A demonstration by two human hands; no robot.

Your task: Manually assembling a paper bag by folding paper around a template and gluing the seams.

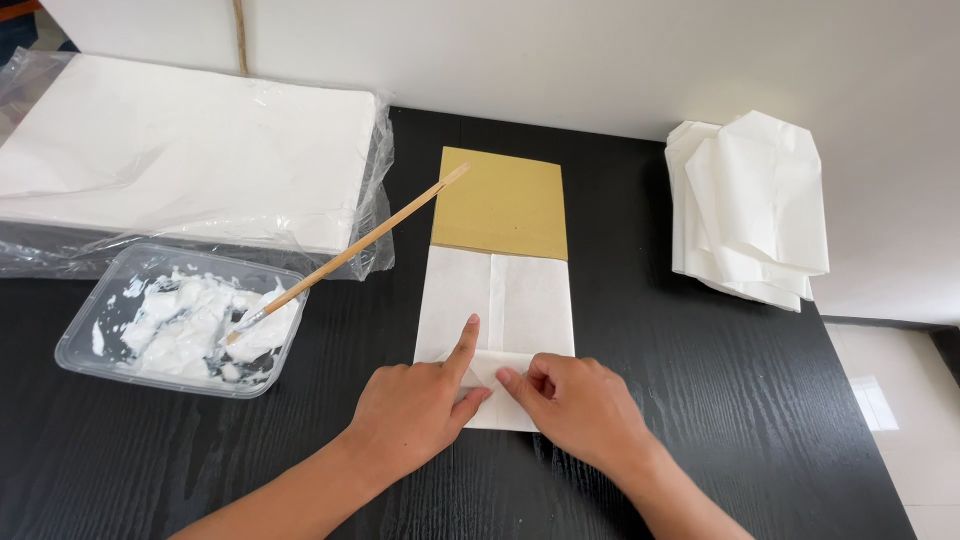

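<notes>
the white paper bag (495, 300) lies flat at the middle of the black surface (700, 400), a tan card (503, 203) sticking out of its far end. the left hand (415, 410) presses down with its index finger out, gripping nothing; the right hand (580, 400) pinches the bottom flap (490, 370). this looks like the bottom fold; next likely calls for paste, from the brush (350, 250) in the tub (180, 320).

I see two bare forearms with no sleeves. My left hand (415, 405) and right hand (580, 405) wear no gloves, rings or watch.
</notes>
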